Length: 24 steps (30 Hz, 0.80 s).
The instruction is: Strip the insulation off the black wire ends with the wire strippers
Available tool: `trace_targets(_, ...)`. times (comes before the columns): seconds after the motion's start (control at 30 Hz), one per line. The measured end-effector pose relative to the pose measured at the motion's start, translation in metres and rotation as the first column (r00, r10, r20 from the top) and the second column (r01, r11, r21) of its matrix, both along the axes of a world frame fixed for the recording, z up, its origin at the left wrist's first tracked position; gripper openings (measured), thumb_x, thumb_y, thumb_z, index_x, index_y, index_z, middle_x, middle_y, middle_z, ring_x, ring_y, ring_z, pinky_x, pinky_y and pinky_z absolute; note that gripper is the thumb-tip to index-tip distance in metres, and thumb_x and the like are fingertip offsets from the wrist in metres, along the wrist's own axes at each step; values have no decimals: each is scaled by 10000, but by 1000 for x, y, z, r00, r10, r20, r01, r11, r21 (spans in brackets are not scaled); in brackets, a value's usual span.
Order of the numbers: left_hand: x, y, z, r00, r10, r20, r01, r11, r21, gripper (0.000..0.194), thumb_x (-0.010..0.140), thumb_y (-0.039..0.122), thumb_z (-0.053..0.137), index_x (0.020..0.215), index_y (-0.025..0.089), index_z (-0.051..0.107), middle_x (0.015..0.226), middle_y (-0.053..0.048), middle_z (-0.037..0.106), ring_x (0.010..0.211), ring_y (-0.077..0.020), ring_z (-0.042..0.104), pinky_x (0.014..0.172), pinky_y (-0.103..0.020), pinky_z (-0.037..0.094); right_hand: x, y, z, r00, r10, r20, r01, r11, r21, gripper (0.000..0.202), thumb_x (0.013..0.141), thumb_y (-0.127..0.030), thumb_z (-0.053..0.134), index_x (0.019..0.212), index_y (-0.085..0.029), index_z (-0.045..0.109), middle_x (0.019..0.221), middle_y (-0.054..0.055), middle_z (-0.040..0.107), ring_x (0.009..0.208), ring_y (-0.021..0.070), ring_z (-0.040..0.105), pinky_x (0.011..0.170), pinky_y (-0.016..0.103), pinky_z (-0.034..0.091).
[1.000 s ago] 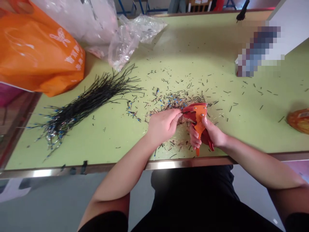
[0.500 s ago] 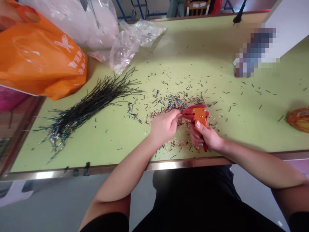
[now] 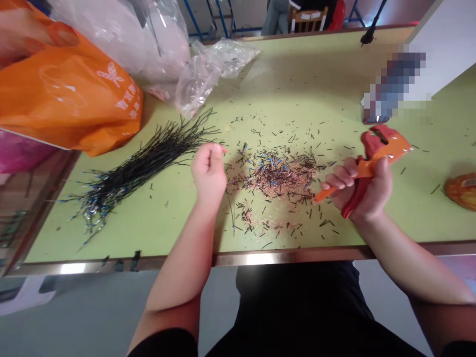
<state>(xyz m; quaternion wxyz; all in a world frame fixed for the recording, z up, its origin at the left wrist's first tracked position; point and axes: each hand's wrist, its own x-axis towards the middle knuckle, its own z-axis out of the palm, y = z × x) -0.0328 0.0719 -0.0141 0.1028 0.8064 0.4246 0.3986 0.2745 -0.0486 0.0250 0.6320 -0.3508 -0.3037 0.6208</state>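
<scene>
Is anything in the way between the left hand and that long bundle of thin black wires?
Nothing visible stands between the left hand and the long bundle of thin black wires lying just to its left.

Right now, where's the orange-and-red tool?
In the head view, the orange-and-red tool is gripped in the right hand, to the right of the pile of clippings.

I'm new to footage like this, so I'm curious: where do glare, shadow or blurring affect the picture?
In the head view, glare whitens spots on the metal edge; same head view, shadow falls beside the left forearm; head view again, blocky pixels hide most of something by the white panel.
</scene>
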Motion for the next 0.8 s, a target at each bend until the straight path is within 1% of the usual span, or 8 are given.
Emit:
trace_targets(0.07, 19, -16, 1, 976, 81, 201, -57, 991, -125, 415, 1142, 544, 381, 999, 236, 619, 603, 72, 401, 497, -90, 365, 458, -284, 300, -6, 1, -6, 993, 117, 8, -117, 993, -8, 502, 915, -742, 641, 763, -267, 582, 665, 6, 501, 632, 214, 544, 727, 458, 599)
trace_targets(0.17, 53, -53, 9, 930, -81, 359, 233, 885, -403, 478, 1060, 652, 513, 945, 219, 682, 643, 30, 604, 493, -101, 490, 433, -272, 385, -24, -3, -24, 900, 434, -34, -435, 901, -9, 538, 942, -742, 617, 853, -212, 648, 751, 47, 637, 732, 235, 665, 744, 438, 619)
trace_targets(0.27, 74, -79, 16, 810, -238, 536, 546, 641, -539, 543, 997, 721, 569, 1018, 195, 699, 725, -39, 734, 562, -154, 673, 481, -283, 518, -36, -9, -36, 756, 653, -42, -653, 757, 10, 572, 982, -738, 578, 960, -173, 666, 830, 85, 719, 834, 247, 725, 735, 384, 622)
trace_targets(0.33, 78, -84, 16, 711, -211, 670, 682, 438, -586, 523, 994, 693, 599, 1072, 180, 671, 638, -17, 709, 449, -156, 652, 406, -266, 490, -39, -11, -39, 702, 712, -12, -711, 702, 34, 563, 1001, -714, 575, 1007, -161, 677, 885, 102, 748, 908, 245, 742, 788, 367, 623)
trace_targets(0.43, 76, -84, 12, 647, -79, 758, 735, 326, -594, 475, 951, 655, 692, 1023, 190, 628, 543, 37, 632, 347, -139, 579, 330, -238, 426, -38, -12, -37, 676, 737, 0, -737, 675, 35, 574, 995, -710, 595, 1096, -155, 701, 1021, 132, 767, 1034, 260, 741, 908, 407, 618)
trace_targets(0.53, 71, -82, 8, 665, -3, 747, 683, 407, -607, 533, 875, 717, 743, 987, 209, 631, 540, 61, 576, 352, -119, 533, 316, -236, 400, -36, -10, -35, 657, 754, 5, -754, 657, -8, 537, 982, -655, 665, 1219, -174, 694, 1165, 141, 757, 1137, 257, 719, 1003, 436, 591)
trace_targets(0.67, 69, -77, 7, 782, -75, 619, 522, 621, -584, 602, 948, 796, 572, 1077, 216, 670, 676, 6, 661, 451, -131, 576, 396, -279, 453, -39, -10, -37, 623, 782, 4, -781, 622, -62, 431, 988, -504, 735, 1271, -186, 674, 1182, 112, 742, 1108, 214, 724, 1005, 400, 584)
trace_targets(0.8, 64, -71, 10, 928, -108, 357, 270, 856, -441, 597, 1077, 708, 337, 1192, 216, 655, 727, -16, 672, 601, -151, 632, 525, -286, 493, -36, -12, -39, 731, 682, 16, -679, 730, -79, 342, 1004, -469, 711, 1182, -178, 675, 1057, 83, 736, 982, 209, 727, 899, 375, 606)
